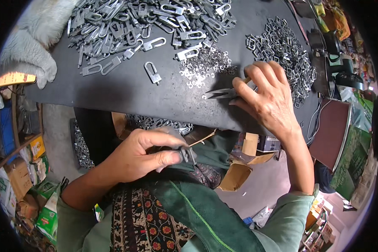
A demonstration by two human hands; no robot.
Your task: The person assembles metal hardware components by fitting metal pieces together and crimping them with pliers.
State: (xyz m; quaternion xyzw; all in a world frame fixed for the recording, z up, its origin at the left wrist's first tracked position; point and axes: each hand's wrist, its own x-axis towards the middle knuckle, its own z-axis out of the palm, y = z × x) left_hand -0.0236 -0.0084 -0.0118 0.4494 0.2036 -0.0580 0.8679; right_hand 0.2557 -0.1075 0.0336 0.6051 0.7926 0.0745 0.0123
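Note:
Over the table, my right hand (pixel 268 97) is closed around needle-nose pliers (pixel 223 93), whose slightly parted jaws point left. A small C-shaped ring (pixel 204 97) lies right at the jaw tips; whether they touch it I cannot tell. Beyond is a heap of such shiny rings (pixel 208 63). Below the table's front edge, my left hand (pixel 149 152) pinches a grey metal clip (pixel 188 155) between thumb and fingers, partly hidden by them. A single U-shaped metal clip (pixel 152 73) lies apart on the tabletop, near a large pile of similar clips (pixel 155 21).
Small rectangular metal links (pixel 283 50) are heaped on the right of the dark table (pixel 113 93). A white furry animal (pixel 33 46) rests at the left edge. Under the table stand an open cardboard box (pixel 235 176) and containers of metal parts. A black fan (pixel 348 75) is far right.

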